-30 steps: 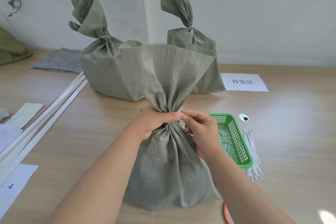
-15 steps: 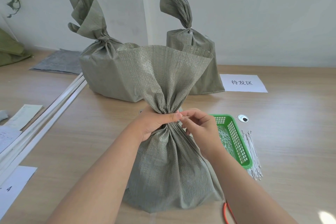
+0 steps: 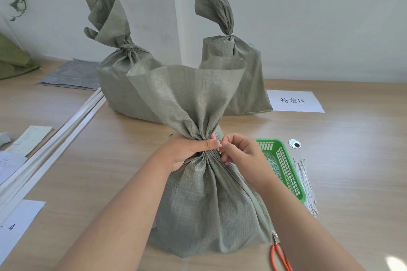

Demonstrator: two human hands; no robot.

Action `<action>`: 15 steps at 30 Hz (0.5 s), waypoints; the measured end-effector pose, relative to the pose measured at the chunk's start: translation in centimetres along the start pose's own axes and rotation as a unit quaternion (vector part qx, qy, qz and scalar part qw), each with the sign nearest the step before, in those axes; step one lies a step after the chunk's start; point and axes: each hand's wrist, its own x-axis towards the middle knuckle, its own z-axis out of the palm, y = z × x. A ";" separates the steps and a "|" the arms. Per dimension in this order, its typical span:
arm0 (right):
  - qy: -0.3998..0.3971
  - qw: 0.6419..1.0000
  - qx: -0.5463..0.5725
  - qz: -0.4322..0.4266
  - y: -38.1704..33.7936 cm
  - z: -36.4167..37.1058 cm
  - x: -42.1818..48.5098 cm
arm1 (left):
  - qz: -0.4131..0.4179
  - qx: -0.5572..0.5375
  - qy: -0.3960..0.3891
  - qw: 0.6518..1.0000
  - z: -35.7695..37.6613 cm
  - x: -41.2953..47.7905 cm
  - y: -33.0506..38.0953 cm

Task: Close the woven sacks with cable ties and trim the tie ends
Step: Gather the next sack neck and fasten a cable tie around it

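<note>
Clamped around the gathered neck of the near woven sack (image 3: 204, 200) at frame centre: left hand (image 3: 189, 149), fingers wrapped tight, thumb laid across the pleats, presumably to keep the bunch from springing open while a tie goes on. Pinching at the same neck from the right: right hand (image 3: 240, 153), fingertips closed on something small and pale just beside the left thumb, likely the cable tie being threaded or pulled, though too small to tell for certain. Flared above the grip, the open mouth of the sack; below it, the bulging body standing on the wooden table (image 3: 352, 160).

Behind, toward upper centre and upper left, two more sacks: right tied sack (image 3: 233, 77) and left tied sack (image 3: 123, 77), necks already cinched, parked near a paper label (image 3: 295, 101), probably a staging spot for finished ones. To the right of the hands, within easy reach, a green basket (image 3: 284, 169) holding what look like white offcuts, and just beyond it a bundle of white cable ties (image 3: 306, 185). At lower right, partly hidden by the right forearm, red-handled cutters (image 3: 278, 255), ready for trimming. Judged: tying in progress, trimming not yet done on this sack.
</note>
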 end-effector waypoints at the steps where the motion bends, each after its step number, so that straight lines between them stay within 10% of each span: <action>1: -0.004 1.000 -0.004 0.003 0.0 0.1 -0.1 | 0.003 0.005 -0.022 1.000 -0.2 0.0 -0.1; 15: 0.033 0.998 -0.052 0.006 0.2 0.8 -0.8 | 0.037 0.098 -0.090 0.990 0.0 0.3 -0.3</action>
